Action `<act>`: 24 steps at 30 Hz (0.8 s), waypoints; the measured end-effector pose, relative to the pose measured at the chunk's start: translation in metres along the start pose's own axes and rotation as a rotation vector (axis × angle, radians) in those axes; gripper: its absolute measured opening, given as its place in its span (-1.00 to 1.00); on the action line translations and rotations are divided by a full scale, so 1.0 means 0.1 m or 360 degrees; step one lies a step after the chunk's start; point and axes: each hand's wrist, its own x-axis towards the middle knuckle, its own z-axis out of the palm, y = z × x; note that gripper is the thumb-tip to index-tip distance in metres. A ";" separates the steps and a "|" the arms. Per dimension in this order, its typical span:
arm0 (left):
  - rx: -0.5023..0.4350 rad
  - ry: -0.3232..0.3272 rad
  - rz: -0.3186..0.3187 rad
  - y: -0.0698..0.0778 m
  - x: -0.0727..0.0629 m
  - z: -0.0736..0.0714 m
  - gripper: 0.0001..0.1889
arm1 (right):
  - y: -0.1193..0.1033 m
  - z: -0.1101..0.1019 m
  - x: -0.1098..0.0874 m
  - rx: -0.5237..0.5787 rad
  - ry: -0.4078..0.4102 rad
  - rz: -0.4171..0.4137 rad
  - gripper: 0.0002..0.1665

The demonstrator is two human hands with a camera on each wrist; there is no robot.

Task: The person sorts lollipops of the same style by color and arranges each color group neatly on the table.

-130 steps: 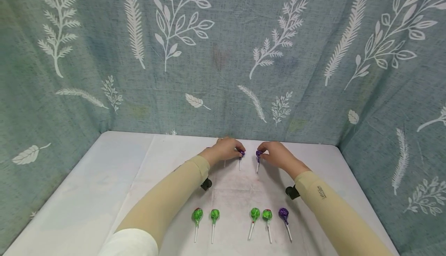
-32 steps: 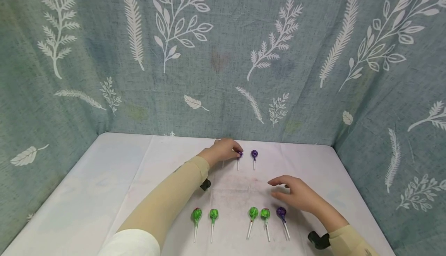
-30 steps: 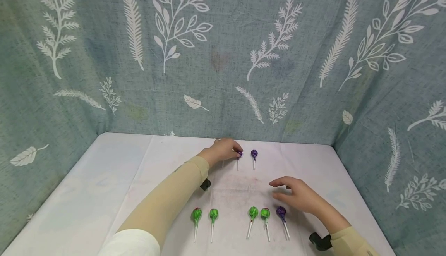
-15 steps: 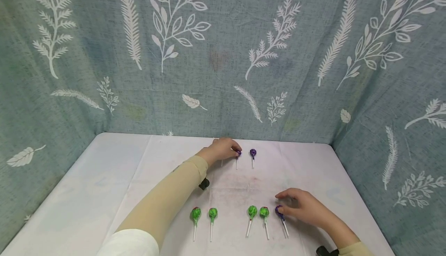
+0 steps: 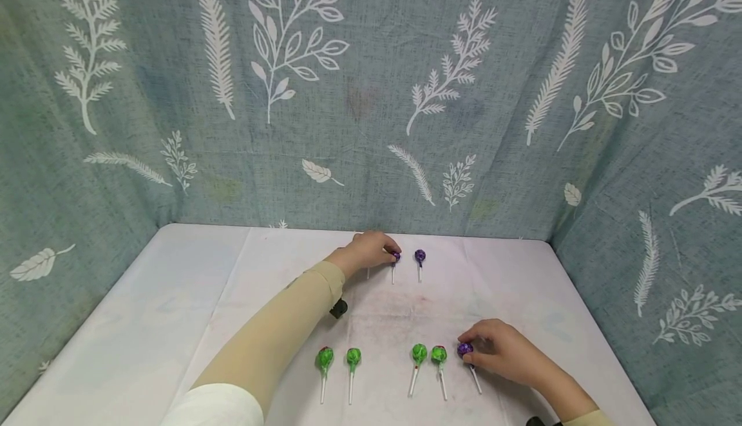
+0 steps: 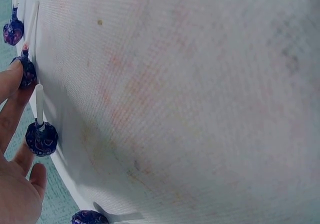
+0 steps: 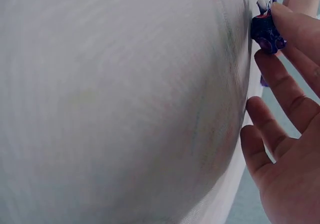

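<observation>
Pinching the head of one purple lollipop (image 5: 397, 256) between thumb and fingertips, the left hand (image 5: 368, 250) is resting just left of the ungripped purple lollipop (image 5: 420, 256), which is lying near the back edge of the white worktop (image 5: 516, 284) with its stick pointing toward the person. The remaining fingers of the left hand are curving behind a third purple lollipop (image 6: 42, 139), farther left of the ungripped purple lollipop; whether they are touching it, I cannot tell. A fourth purple lollipop (image 6: 89, 217) is lying farther left again, partly cut off in the left wrist view.

The right hand (image 5: 507, 352) is keeping a narrow grip too, holding the near purple lollipop (image 5: 465, 349) between thumb and fingers, in front of the ungripped purple lollipop and off to its right. The stick of the near purple lollipop is slanting toward the person.

Also in front of the ungripped purple lollipop, a first green lollipop (image 5: 325, 358) and a second green lollipop (image 5: 353, 356) are lying off to its left, a third green lollipop (image 5: 419, 352) is lying almost straight before it, and a fourth green lollipop (image 5: 438, 354) slightly to its right. Faint reddish marks (image 5: 414, 300) are showing before it on the worktop, and a grey-green curtain (image 5: 359, 123) with white leaf prints is hanging behind it.
</observation>
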 end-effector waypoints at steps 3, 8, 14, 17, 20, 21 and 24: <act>0.0006 0.0006 0.0002 0.01 -0.01 -0.01 -0.74 | -0.01 0.00 0.01 0.0006 -0.0001 0.0010 -0.71; 0.0010 0.0014 0.0006 0.02 -0.01 -0.02 -0.74 | -0.01 -0.01 0.03 0.0025 -0.0002 0.0047 -0.72; 0.0011 -0.0002 0.0009 0.00 -0.02 -0.02 -0.74 | 0.00 -0.04 0.09 0.0009 0.0024 0.0079 -0.73; 0.0001 -0.0010 0.0015 -0.01 -0.02 -0.02 -0.74 | 0.01 -0.05 0.14 -0.0024 0.0066 0.0132 -0.73; -0.0020 -0.0015 0.0017 0.00 -0.02 -0.01 -0.74 | 0.01 -0.05 0.19 -0.0040 0.0131 0.0196 -0.74; -0.0022 -0.0016 0.0015 0.00 -0.02 -0.02 -0.74 | 0.01 -0.06 0.20 -0.0048 0.0155 0.0214 -0.74; -0.0029 -0.0016 0.0009 0.00 -0.02 -0.01 -0.74 | 0.02 -0.08 0.25 -0.0055 0.0220 0.0254 -0.74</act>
